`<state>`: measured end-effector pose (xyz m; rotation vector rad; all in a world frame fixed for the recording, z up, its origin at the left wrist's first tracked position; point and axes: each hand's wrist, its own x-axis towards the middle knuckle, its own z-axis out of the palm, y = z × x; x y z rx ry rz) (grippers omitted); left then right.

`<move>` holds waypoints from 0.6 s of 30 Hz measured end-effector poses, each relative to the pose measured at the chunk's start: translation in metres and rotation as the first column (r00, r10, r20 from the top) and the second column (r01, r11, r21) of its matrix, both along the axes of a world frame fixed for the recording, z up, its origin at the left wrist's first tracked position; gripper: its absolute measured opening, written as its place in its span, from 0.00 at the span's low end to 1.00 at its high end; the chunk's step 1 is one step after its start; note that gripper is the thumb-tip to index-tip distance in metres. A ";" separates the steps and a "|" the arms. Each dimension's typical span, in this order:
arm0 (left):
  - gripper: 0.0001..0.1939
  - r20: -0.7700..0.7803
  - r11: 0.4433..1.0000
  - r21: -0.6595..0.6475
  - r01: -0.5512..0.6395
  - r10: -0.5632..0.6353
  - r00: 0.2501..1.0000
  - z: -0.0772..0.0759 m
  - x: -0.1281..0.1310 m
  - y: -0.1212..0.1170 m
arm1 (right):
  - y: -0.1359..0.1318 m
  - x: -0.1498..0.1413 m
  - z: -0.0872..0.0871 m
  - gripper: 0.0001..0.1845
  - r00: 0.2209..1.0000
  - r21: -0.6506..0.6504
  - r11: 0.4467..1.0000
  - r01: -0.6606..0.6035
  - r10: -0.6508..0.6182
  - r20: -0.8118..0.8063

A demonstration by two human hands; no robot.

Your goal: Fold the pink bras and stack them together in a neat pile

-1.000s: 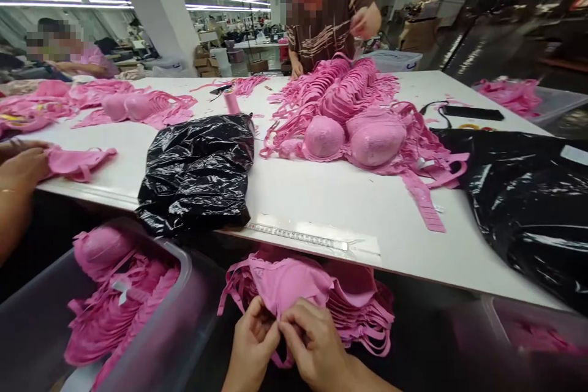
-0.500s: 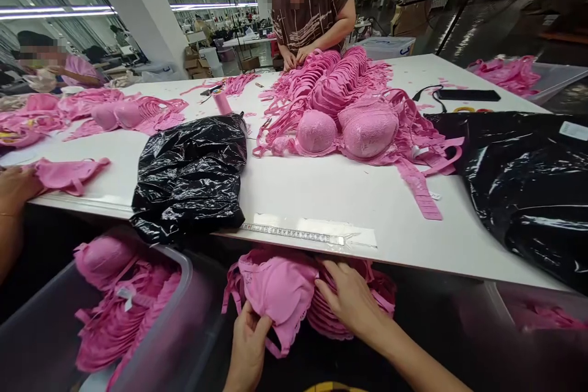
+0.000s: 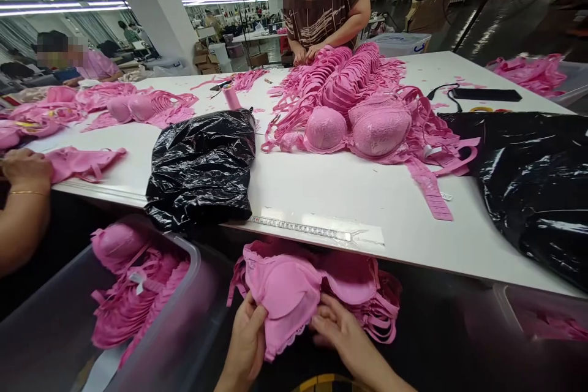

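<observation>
Below the table's front edge hangs a pink bra point(image 3: 289, 288), its near cup turned inside toward me. My left hand point(image 3: 248, 334) pinches the lower left side of that cup between thumb and fingers. On the cup's right edge, close to the middle of the bra, are the curled fingers of my right hand point(image 3: 342, 331). The second cup point(image 3: 351, 282) spreads out to the right behind this hand. Loose straps point(image 3: 381, 315) dangle at the far right, and more pink bras are partly hidden behind.
A plastic bin point(image 3: 195, 263) with stacked pink bras stands at lower left. On the white table point(image 3: 312, 190) lie a black plastic bag point(image 3: 202, 165), a measuring tape point(image 3: 298, 228) and a long row of bras point(image 3: 340, 86). Another person's hand point(image 3: 27, 168) rests at left; a person point(image 3: 326, 6) works opposite.
My right hand has moved down along the cup's edge, and the second cup now shows spread to the right. The whole view has shifted slightly, bringing more of the neighbour's arm in.
</observation>
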<state>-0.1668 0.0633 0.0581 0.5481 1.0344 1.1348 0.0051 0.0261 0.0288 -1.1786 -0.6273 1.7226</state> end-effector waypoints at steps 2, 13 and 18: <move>0.32 -0.017 0.999 0.004 0.039 -0.039 0.999 -0.001 -0.004 -0.003 | 0.003 -0.008 0.002 0.24 0.985 -0.096 0.995 -0.041 0.024 -0.170; 0.23 -0.373 0.982 0.031 0.185 -0.161 0.914 0.001 -0.007 -0.009 | -0.006 0.009 0.023 0.16 0.981 -0.015 0.982 -0.187 0.186 -0.059; 0.22 -0.197 0.975 -0.137 0.176 -0.201 0.959 -0.005 0.005 -0.019 | 0.002 0.012 0.030 0.22 0.987 0.083 0.985 -0.148 0.152 -0.049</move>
